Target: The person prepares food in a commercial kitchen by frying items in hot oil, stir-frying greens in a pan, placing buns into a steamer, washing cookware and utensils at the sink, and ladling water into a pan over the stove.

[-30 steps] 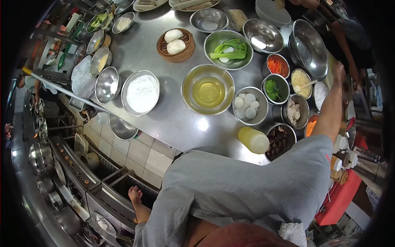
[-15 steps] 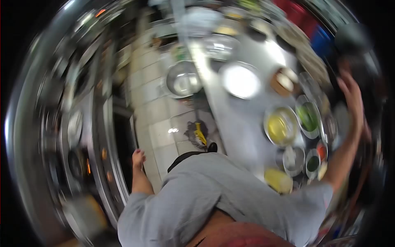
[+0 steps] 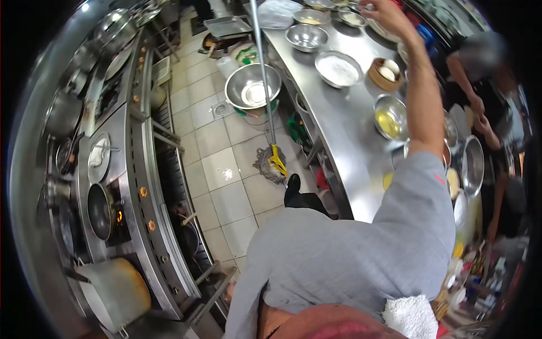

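My right arm stretches over the steel table. At its far side my right hand has curled fingers close to a small metal bowl with pale contents; whether anything is in them I cannot make out. Nearer along the table stand a wide bowl of white powder, a bamboo basket with round white pieces and a metal bowl of yellow liquid. Low by the stove's rail, only a sliver of my left hand shows beside my sleeve; its fingers are hidden.
A mop stands on the tiled floor, its pole leaning along the table. Behind it a large metal bowl rests on a bucket. On the left stove sit a wok near a flame and a big pot. Co-workers stand across the table.
My right arm has swung from the table's right side to its far end. My left hand has dropped back toward my body. The view has turned and sharpened.
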Motion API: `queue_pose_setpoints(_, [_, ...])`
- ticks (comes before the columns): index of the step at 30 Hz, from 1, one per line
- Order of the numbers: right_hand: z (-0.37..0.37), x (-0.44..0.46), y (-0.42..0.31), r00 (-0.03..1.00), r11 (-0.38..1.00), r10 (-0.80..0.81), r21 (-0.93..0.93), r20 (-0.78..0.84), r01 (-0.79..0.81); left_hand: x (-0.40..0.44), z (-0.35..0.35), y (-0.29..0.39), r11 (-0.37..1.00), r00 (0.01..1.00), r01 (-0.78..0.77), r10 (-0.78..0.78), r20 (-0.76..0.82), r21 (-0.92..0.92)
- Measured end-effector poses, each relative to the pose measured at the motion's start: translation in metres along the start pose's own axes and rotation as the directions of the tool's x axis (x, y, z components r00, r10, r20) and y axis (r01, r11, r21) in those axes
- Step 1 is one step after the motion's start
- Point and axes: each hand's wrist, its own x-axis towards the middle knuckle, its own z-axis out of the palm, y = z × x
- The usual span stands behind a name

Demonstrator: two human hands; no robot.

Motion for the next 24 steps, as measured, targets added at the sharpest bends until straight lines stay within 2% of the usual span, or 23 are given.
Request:
queue_pose_setpoints(1, [0.017, 0.006, 0.027, 0.999, 0.996, -0.042, 0.079, -0.02, 0.043, -0.002, -0.01, -0.018, 0.998, 0.998, 0.055, -0.055, -0.008, -0.024])
queue_pose_setpoints(2, [0.022, -0.017, 0.001, 0.969, 0.971, 0.093, -0.195, -0.227, -0.139, -0.002, -0.019, -0.032, 0.994, 0.994, 0.106, -0.107, -0.013, -0.038])
queue_pose_setpoints(4, [0.064, 0.005, 0.087, 0.991, 0.941, 0.134, -0.311, -0.012, -0.131, -0.001, -0.03, -0.051, 0.981, 0.983, 0.182, -0.184, -0.021, -0.071])
queue_pose_setpoints(6, [0.097, -0.011, 0.136, 0.969, 0.924, 0.244, -0.296, -0.026, -0.241, 0.002, -0.036, -0.061, 0.967, 0.973, 0.227, -0.231, -0.026, -0.115])
queue_pose_setpoints(8, [0.123, -0.036, 0.149, 0.883, 0.805, 0.459, -0.375, -0.098, -0.46, 0.01, -0.035, -0.062, 0.958, 0.969, 0.24, -0.246, -0.026, -0.156])
queue_pose_setpoints(13, [0.168, -0.061, 0.21, 0.823, 0.748, 0.569, -0.407, -0.014, -0.524, 0.031, -0.006, -0.043, 0.942, 0.977, 0.199, -0.212, -0.019, -0.271])
queue_pose_setpoints(17, [0.183, -0.069, 0.268, 0.773, 0.683, 0.634, -0.469, 0.002, -0.559, 0.069, 0.029, 0.006, 0.946, 0.995, 0.093, -0.095, 0.007, -0.31])
queue_pose_setpoints(20, [0.191, -0.072, 0.291, 0.754, 0.669, 0.655, -0.496, 0.04, -0.554, 0.075, 0.063, 0.065, 0.975, 0.998, 0.052, -0.06, -0.031, -0.218])
queue_pose_setpoints(22, [0.177, -0.075, 0.288, 0.762, 0.713, 0.626, -0.519, 0.167, -0.471, 0.065, 0.077, 0.096, 0.986, 0.999, 0.043, -0.048, -0.021, -0.163])
queue_pose_setpoints(24, [0.172, -0.08, 0.284, 0.763, 0.72, 0.628, -0.487, 0.153, -0.495, 0.069, 0.091, 0.115, 0.999, 0.997, 0.041, -0.042, -0.061, -0.012])
